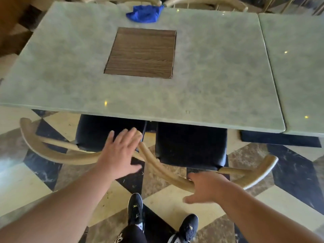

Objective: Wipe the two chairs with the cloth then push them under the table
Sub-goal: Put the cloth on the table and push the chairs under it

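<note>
Evidently caught both chairs at the push-in stage: found left chair [105,132] and right chair [191,146] side by side at the near edge of the worktop [219,88], front of each black seat beneath it, rear part and curved wooden backrests out over the floor [22,181]. Noted adjacent backrest ends crossing between the seats, probably owing to the chairs' slight angle toward each other. Observed left hand [121,151] flat, fingers straight and spread, holding nothing, over the right end of the left chair's backrest; judged placed for pushing rather than gripping. Observed right hand [208,187] laid on the right chair's rail, thumb out; could not tell whether fingers curled round it. Located cloth [144,14] bunched at the far worktop edge, well apart from both hands; judged set aside after wiping. Judged remaining work: straightening, then pushing fully under.
</note>
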Available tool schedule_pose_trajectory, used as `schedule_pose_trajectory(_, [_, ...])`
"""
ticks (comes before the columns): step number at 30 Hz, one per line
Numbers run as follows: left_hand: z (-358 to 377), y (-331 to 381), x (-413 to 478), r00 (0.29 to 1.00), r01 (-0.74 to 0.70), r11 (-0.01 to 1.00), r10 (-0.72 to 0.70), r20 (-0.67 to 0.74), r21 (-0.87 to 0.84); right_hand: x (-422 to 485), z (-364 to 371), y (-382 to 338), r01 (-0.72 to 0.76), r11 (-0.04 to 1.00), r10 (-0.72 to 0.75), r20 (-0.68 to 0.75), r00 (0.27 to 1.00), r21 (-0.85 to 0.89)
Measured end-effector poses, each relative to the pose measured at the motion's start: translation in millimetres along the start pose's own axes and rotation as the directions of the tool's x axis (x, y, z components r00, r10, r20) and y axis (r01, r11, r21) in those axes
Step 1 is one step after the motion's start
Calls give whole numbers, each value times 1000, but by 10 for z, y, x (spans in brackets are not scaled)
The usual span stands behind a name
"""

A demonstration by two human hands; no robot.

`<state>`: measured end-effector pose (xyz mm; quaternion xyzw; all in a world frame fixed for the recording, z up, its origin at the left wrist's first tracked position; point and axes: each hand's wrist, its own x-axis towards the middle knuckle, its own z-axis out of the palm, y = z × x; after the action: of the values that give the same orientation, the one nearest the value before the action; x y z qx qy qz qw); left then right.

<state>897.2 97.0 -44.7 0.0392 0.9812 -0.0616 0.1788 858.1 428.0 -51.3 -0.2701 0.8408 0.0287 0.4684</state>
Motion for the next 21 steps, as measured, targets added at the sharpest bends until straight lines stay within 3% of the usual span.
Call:
schedule_pose_trajectory(2, [77,-328,95,979,202,977,-203,-2,-61,183,4,-381,29,994,-19,-92,996,106])
schedule_pose_trajectory(4, [147,-585,161,921,359,913,-313,232,-194,391,-12,-687,-1,974,38,-158,987,228])
schedule_pose_trajectory(6, [193,-733,168,841,383,900,-247,482,-207,592,-50,-881,-63,945,116,-151,982,321])
schedule_pose_trajectory(7, [223,-776,164,834,354,913,-209,511,-204,677,-65,-929,-99,930,155,-134,979,354])
schedule_pose_trajectory(13, [403,-773,-114,874,291,924,-151,462,-247,773,-61,-986,-236,896,272,-45,961,377])
schedule_pose_trajectory(21, [662,-846,-459,897,217,940,-84,434,-265,598,150,-1033,-258,914,287,-49,957,312])
